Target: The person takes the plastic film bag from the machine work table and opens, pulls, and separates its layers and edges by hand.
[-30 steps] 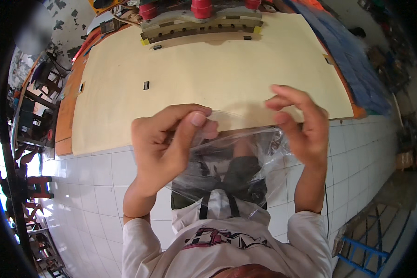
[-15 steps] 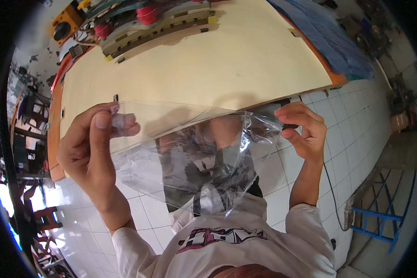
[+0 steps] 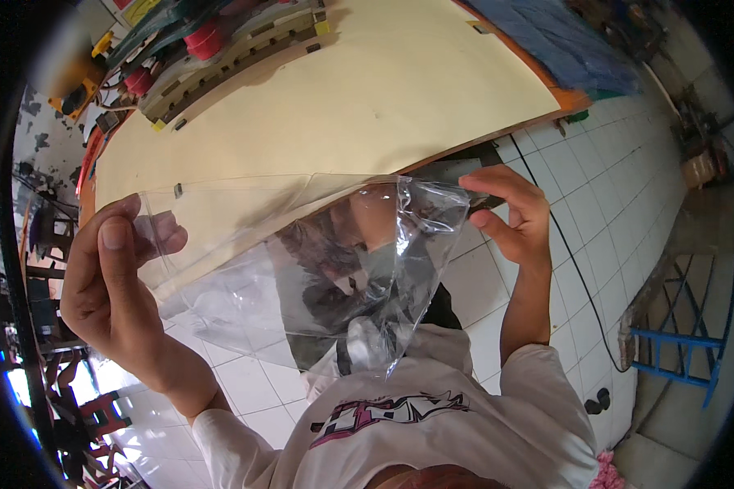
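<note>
A clear plastic bag (image 3: pixel 318 269) is stretched between my two hands, over the table's near edge and in front of my lap. My left hand (image 3: pixel 110 285) grips its left side, thumb on the near face, with other fingertips showing through the film. At the bag's creased right corner is my right hand (image 3: pixel 518 212), forefinger and thumb curled with a gap between them, their tips at the film. The bag hangs to a point near my shirt, and my legs show through it.
A cream-topped table (image 3: pixel 302 106) with a wooden edge lies ahead. At its far left stands a long machine (image 3: pixel 236 69) with red knobs. Blue cloth (image 3: pixel 546 41) covers the far right corner. A dark cable (image 3: pixel 575 253) crosses the white tiled floor (image 3: pixel 599 183); a blue metal frame (image 3: pixel 677 338) stands right.
Both hands have shifted left, carrying the bag with them; the left hand moved farther, so the bag is spread slightly wider. My view has turned a little, shifting the table leftward and upward.
</note>
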Demonstrator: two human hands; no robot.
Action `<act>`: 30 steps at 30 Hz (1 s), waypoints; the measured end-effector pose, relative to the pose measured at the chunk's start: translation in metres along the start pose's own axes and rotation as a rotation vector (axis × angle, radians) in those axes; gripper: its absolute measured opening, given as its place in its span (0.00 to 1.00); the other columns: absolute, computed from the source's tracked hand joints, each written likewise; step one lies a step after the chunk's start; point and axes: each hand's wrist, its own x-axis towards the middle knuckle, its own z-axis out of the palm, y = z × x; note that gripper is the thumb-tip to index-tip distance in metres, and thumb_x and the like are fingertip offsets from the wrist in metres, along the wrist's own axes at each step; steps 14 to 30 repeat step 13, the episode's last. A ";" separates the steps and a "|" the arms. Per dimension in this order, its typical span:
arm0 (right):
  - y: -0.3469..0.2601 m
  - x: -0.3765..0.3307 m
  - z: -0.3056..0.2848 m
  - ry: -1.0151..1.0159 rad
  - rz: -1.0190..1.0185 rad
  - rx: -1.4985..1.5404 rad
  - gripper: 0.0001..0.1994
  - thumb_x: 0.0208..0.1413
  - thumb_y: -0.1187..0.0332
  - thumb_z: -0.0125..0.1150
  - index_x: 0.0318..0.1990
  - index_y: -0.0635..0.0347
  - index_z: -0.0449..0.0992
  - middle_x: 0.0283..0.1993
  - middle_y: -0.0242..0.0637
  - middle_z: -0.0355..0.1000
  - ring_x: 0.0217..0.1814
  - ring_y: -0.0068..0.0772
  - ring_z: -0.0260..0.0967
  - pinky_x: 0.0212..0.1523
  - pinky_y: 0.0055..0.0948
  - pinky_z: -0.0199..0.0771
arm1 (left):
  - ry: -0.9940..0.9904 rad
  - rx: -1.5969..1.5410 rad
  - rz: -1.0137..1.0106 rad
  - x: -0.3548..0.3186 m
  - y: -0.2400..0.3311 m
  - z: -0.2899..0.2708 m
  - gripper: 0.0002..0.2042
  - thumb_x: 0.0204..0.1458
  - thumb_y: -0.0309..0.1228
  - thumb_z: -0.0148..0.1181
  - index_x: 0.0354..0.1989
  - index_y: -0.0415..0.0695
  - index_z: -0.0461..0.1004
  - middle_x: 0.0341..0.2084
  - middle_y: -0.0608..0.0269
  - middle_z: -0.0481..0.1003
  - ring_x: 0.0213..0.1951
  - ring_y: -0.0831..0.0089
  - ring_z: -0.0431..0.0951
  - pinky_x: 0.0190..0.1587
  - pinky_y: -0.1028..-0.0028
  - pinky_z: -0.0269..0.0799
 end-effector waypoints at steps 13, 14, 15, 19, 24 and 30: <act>0.010 -0.002 0.016 0.125 -0.065 0.069 0.20 0.48 0.66 0.71 0.50 0.61 0.78 0.44 0.38 0.75 0.45 0.38 0.72 0.50 0.31 0.70 | -0.096 -0.063 0.008 0.014 -0.015 -0.004 0.14 0.60 0.32 0.55 0.41 0.31 0.78 0.22 0.51 0.79 0.22 0.71 0.79 0.29 0.76 0.77; 0.010 -0.002 0.016 0.125 -0.065 0.069 0.20 0.48 0.66 0.71 0.50 0.61 0.78 0.44 0.38 0.75 0.45 0.38 0.72 0.50 0.31 0.70 | -0.096 -0.063 0.008 0.014 -0.015 -0.004 0.14 0.60 0.32 0.55 0.41 0.31 0.78 0.22 0.51 0.79 0.22 0.71 0.79 0.29 0.76 0.77; 0.010 -0.002 0.016 0.125 -0.065 0.069 0.20 0.48 0.66 0.71 0.50 0.61 0.78 0.44 0.38 0.75 0.45 0.38 0.72 0.50 0.31 0.70 | -0.096 -0.063 0.008 0.014 -0.015 -0.004 0.14 0.60 0.32 0.55 0.41 0.31 0.78 0.22 0.51 0.79 0.22 0.71 0.79 0.29 0.76 0.77; 0.010 -0.002 0.016 0.125 -0.065 0.069 0.20 0.48 0.66 0.71 0.50 0.61 0.78 0.44 0.38 0.75 0.45 0.38 0.72 0.50 0.31 0.70 | -0.096 -0.063 0.008 0.014 -0.015 -0.004 0.14 0.60 0.32 0.55 0.41 0.31 0.78 0.22 0.51 0.79 0.22 0.71 0.79 0.29 0.76 0.77; 0.010 -0.002 0.016 0.125 -0.065 0.069 0.20 0.48 0.66 0.71 0.50 0.61 0.78 0.44 0.38 0.75 0.45 0.38 0.72 0.50 0.31 0.70 | -0.096 -0.063 0.008 0.014 -0.015 -0.004 0.14 0.60 0.32 0.55 0.41 0.31 0.78 0.22 0.51 0.79 0.22 0.71 0.79 0.29 0.76 0.77; 0.010 -0.002 0.016 0.125 -0.065 0.069 0.20 0.48 0.66 0.71 0.50 0.61 0.78 0.44 0.38 0.75 0.45 0.38 0.72 0.50 0.31 0.70 | -0.096 -0.063 0.008 0.014 -0.015 -0.004 0.14 0.60 0.32 0.55 0.41 0.31 0.78 0.22 0.51 0.79 0.22 0.71 0.79 0.29 0.76 0.77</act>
